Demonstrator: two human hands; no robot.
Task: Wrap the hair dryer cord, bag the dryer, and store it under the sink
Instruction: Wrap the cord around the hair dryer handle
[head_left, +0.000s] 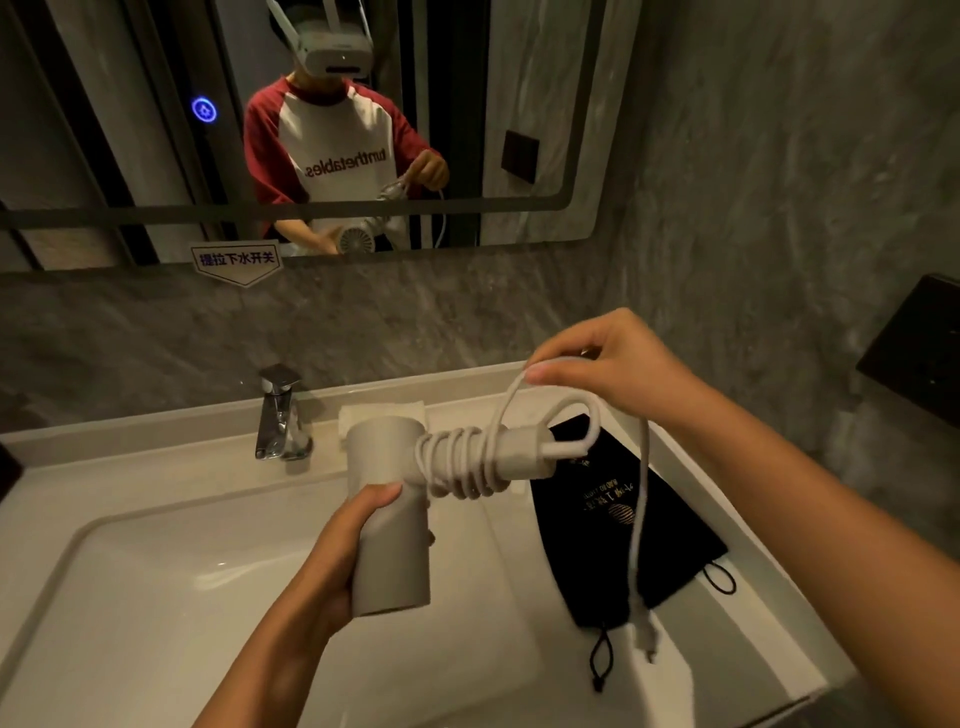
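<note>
A white hair dryer (389, 519) is held over the sink, its barrel gripped by my left hand (332, 561). Its handle points right, with several turns of white cord (462, 462) coiled around it. My right hand (613, 364) pinches the cord above the handle's end. From there the loose cord hangs down to the plug (644, 634), which dangles near the counter. A black drawstring bag (623, 519) with gold print lies flat on the counter, to the right of the dryer and under the hanging cord.
A white basin (130, 597) fills the lower left, with a chrome tap (280, 415) behind it. A folded white towel (384, 410) lies behind the dryer. A mirror (519, 78) covers the wall ahead. A black box (919, 343) hangs on the right wall.
</note>
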